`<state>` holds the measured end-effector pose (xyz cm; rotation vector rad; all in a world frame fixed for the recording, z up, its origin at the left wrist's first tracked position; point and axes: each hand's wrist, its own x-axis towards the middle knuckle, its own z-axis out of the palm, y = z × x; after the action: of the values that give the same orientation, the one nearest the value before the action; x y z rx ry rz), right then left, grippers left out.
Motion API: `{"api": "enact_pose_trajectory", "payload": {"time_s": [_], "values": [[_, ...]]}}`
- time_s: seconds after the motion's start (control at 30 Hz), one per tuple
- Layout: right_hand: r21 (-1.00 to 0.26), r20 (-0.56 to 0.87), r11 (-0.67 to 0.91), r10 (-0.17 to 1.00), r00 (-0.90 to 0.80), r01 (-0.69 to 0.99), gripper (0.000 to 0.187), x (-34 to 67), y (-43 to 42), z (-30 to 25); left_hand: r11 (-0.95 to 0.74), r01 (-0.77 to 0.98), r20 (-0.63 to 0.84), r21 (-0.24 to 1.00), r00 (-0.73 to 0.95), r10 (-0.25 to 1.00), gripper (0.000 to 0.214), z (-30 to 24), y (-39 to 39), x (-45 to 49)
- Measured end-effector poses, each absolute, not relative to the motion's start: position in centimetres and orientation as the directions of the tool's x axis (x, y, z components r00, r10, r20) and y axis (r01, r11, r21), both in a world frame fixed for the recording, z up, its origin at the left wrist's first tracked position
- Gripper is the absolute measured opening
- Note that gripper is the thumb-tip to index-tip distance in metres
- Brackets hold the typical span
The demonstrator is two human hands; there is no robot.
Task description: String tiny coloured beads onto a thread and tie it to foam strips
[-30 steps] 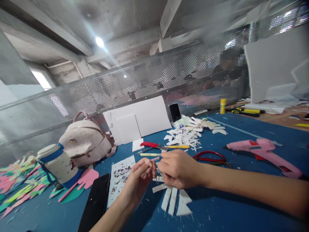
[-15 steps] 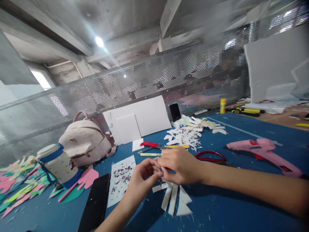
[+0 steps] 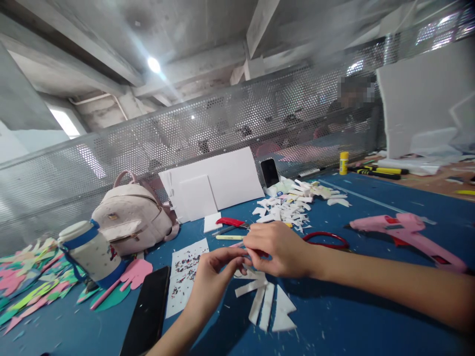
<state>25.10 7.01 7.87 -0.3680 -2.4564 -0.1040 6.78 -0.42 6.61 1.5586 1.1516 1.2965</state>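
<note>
My left hand (image 3: 221, 267) and my right hand (image 3: 276, 249) meet over the middle of the blue table, fingertips touching. Both are closed in a pinch; whatever sits between the fingers is too small or too hidden to name. Just below them lie several white foam strips (image 3: 266, 304), fanned out. Beyond my fingers are a red utility knife (image 3: 230, 222) and a pale yellow pen-like stick (image 3: 229, 237). Red-handled scissors (image 3: 326, 239) lie to the right of my right hand, partly covered by it. Left of my left hand is a white sheet (image 3: 176, 299) scattered with tiny coloured bits.
A black phone (image 3: 147, 311), a bottle (image 3: 91, 252), a pale backpack (image 3: 135, 217) and coloured foam cutouts (image 3: 33, 287) occupy the left. White foam scraps (image 3: 284, 210) are heaped behind. At right are a pink glue gun (image 3: 404, 230) and a glue stick (image 3: 343, 163). A perforated metal partition (image 3: 222, 118) stands behind.
My hands have shifted slightly, and the left fingers are straighter. My right hand now covers more of the yellow stick behind it. The things on the table stay in place.
</note>
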Motion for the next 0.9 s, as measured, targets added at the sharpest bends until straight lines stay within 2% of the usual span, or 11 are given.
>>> {"api": "enact_pose_trajectory", "payload": {"time_s": [0.17, 0.4, 0.7, 0.9], "values": [[-0.183, 0.58, 0.951, 0.308, -0.754, 0.248, 0.012, 24.96, 6.89, 8.21, -0.299, 0.029, 0.297, 0.954, 0.056, 0.953, 0.016, 6.74, -0.62, 6.64], [-0.397, 0.53, 0.89, 0.421, -0.736, 0.223, 0.011, 25.03, 6.77, 8.66, -0.316, 0.05, 0.316, 0.947, 0.024, 0.949, 0.014, 6.66, -0.67, 6.51], [-0.368, 0.568, 0.913, 0.372, -0.734, 0.177, 0.003, 24.9, 7.03, 8.63, -0.358, 0.258, 0.37, 0.897, 0.003, 0.929, 0.009, 6.54, -0.66, 6.11], [-0.329, 0.579, 0.927, 0.348, -0.737, 0.18, 0.007, 24.99, 6.91, 8.67, -0.353, 0.285, 0.368, 0.891, 0.001, 0.93, 0.01, 6.84, -0.81, 6.26]]}}
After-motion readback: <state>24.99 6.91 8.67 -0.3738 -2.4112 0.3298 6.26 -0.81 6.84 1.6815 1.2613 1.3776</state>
